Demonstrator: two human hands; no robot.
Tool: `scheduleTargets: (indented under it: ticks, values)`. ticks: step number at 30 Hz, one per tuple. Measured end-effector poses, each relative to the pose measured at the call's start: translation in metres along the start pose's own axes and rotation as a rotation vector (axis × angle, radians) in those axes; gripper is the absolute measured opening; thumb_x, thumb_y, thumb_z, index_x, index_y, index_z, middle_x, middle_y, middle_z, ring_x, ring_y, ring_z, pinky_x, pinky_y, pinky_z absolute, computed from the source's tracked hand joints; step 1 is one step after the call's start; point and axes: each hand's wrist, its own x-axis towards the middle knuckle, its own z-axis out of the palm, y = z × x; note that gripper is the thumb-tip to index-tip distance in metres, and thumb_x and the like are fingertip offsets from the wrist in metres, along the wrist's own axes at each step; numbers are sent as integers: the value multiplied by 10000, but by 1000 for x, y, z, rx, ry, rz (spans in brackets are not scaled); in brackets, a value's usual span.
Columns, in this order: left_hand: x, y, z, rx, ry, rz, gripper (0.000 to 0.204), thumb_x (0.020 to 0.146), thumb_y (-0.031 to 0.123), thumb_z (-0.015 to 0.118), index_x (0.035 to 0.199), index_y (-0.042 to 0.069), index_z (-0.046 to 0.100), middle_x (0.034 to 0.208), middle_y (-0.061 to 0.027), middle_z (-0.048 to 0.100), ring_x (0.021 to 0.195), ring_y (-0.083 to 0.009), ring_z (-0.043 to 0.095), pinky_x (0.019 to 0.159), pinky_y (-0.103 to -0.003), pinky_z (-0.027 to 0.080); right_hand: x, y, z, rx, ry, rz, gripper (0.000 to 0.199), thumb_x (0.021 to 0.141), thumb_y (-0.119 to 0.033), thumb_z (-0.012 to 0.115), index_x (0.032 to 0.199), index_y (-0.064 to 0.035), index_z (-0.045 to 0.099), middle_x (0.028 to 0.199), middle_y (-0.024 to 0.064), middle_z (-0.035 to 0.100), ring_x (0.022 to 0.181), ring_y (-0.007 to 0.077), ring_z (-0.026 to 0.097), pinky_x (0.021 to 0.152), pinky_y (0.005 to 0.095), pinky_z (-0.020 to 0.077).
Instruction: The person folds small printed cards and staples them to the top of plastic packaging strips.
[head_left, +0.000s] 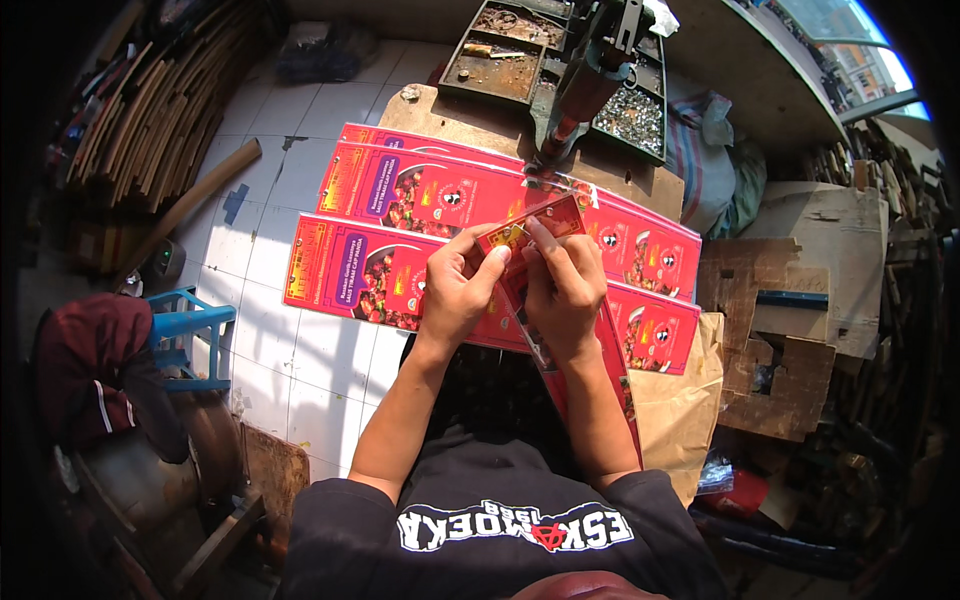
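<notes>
– Far edge of the wooden board (420, 108), any way in?
– Blocked mid-edge! The machine column (590, 95) stands there, one metal tray (497, 76) to its left, another tray (655, 150) to its right.
– Corners?
– Bare wood at far left, bare wood at far right: room there!
– Middle?
– Left hand (460, 290) and right hand (568, 285) fill it, red strip (617, 385) slanting nearward.
– Left side?
– Open air past the flat red sheets (335, 270), above floor tiles (262, 330)!

place: workshop | dark upright machine (590, 90) | tray (630, 148) of metal bits (630, 110) | stacked flat strips (165, 115)
</notes>
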Motion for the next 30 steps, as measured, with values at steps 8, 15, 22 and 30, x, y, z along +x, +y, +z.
scheduleTargets:
  ticks: [8, 15, 22, 30]
  values:
    - [-5, 2, -1, 9, 0, -12, 269, 922, 89, 625, 1170, -15, 616, 684, 0, 617, 511, -22, 495, 451, -198, 379, -6, -4, 1, -20, 9, -17, 372, 733, 55, 664, 1094, -31, 690, 699, 61, 499, 649, 227, 516, 604, 349, 431]
    - [-1, 1, -1, 1, -11, 10, 277, 926, 90, 620, 1182, -16, 611, 666, -4, 613, 498, -25, 493, 446, -200, 377, -2, -5, 3, -15, -8, -19, 364, 718, 75, 681, 1068, -23, 689, 689, 68, 494, 621, 226, 505, 565, 340, 431]
    - [0, -1, -2, 16, -9, 24, 283, 924, 95, 625, 1184, -17, 609, 648, 8, 592, 498, -20, 479, 451, -198, 368, -1, -6, 2, 18, 16, 22, 327, 753, 80, 685, 1066, -15, 694, 728, 100, 561, 633, 230, 544, 574, 328, 456]
    - [1, -3, -2, 24, 4, 32, 274, 920, 97, 630, 1167, -21, 614, 631, 20, 572, 498, -15, 469, 453, -196, 360, 1, -6, 3, 29, 59, 2, 280, 768, 71, 668, 1036, -7, 683, 683, 74, 503, 600, 224, 503, 530, 336, 423]
